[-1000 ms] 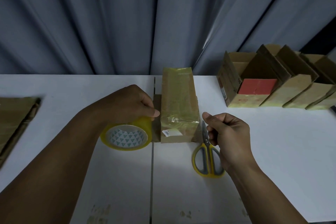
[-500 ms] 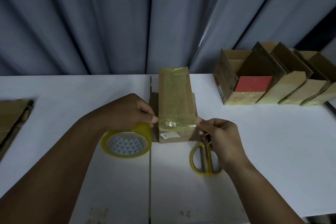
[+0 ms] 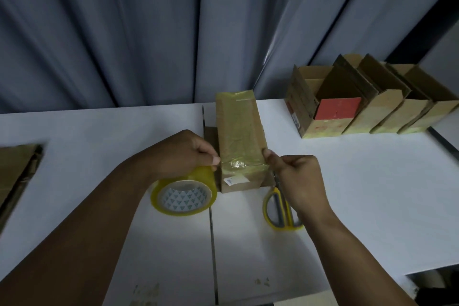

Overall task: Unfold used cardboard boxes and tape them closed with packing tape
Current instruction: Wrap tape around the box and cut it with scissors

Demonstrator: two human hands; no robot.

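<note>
Right in front of me: a white tabletop [image 3: 347,194], a dark seam [image 3: 211,243] running down its middle. Yellow-handled scissors [image 3: 274,211] lie on it, handles toward me. Behind, grey-blue pleated curtains [image 3: 124,32] hang.

I see the table [image 3: 372,194] running across my view with the curtain [image 3: 149,32] behind it. The box [image 3: 238,136] lies at the table's middle, its long side pointing away from me. The tape roll [image 3: 183,197] stands on edge just left of the box's near end, and my left hand [image 3: 181,154] grips it from above. My right hand [image 3: 295,179] pinches the box's near right edge. The scissors [image 3: 275,216] lie on the table under that hand, near the box's right front corner. A row of open boxes [image 3: 323,129] stands far right at the back. Flat cardboard [image 3: 17,171] lies at the left edge.
</note>
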